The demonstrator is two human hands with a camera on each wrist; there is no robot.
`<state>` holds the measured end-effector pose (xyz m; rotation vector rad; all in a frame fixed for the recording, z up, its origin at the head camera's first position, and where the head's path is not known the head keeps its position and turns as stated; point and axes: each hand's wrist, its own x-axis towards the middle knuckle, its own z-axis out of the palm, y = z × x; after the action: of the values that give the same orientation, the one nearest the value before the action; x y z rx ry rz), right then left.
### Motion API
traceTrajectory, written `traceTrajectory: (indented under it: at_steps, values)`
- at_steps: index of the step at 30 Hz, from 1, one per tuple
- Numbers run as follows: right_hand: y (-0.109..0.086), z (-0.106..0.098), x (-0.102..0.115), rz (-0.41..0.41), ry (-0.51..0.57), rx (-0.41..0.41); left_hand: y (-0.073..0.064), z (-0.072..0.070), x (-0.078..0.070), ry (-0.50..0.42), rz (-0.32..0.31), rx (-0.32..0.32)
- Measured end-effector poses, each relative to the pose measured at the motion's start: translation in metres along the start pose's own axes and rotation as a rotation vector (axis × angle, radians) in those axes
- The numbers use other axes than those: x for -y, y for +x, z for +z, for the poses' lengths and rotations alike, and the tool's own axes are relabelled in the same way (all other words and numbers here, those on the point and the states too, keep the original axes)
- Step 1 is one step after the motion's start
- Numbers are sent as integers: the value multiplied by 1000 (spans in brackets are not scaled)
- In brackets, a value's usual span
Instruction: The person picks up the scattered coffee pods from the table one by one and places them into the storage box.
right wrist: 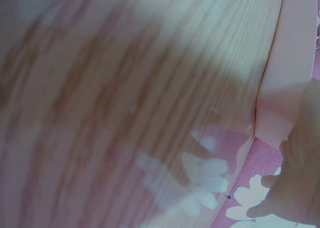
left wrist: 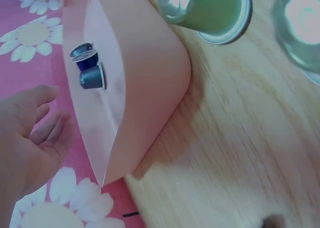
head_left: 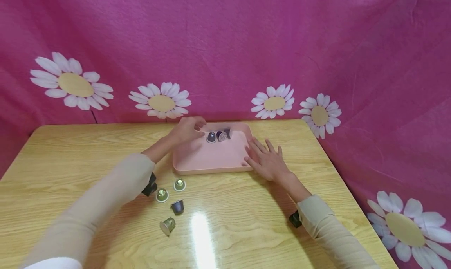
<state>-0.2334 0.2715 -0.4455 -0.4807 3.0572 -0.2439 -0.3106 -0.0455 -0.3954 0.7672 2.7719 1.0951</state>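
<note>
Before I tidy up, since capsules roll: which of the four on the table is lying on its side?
The green capsule nearest the camera lies tipped over; the other three stand.

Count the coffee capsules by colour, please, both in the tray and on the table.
Purple capsules in the pink tray: 3
Purple capsule on the table: 1
Green capsules on the table: 3
Total: 7
</note>
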Motion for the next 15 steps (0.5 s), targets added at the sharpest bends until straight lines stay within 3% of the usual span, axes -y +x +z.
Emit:
traceTrajectory:
  at_steps: [4, 15]
  values:
    - [0, 0, 0, 0, 7, 1, -11, -11, 4, -82, 34, -35]
    - [0, -1, 1, -2, -13, 1, -50, -48, 24, -153, -1, -86]
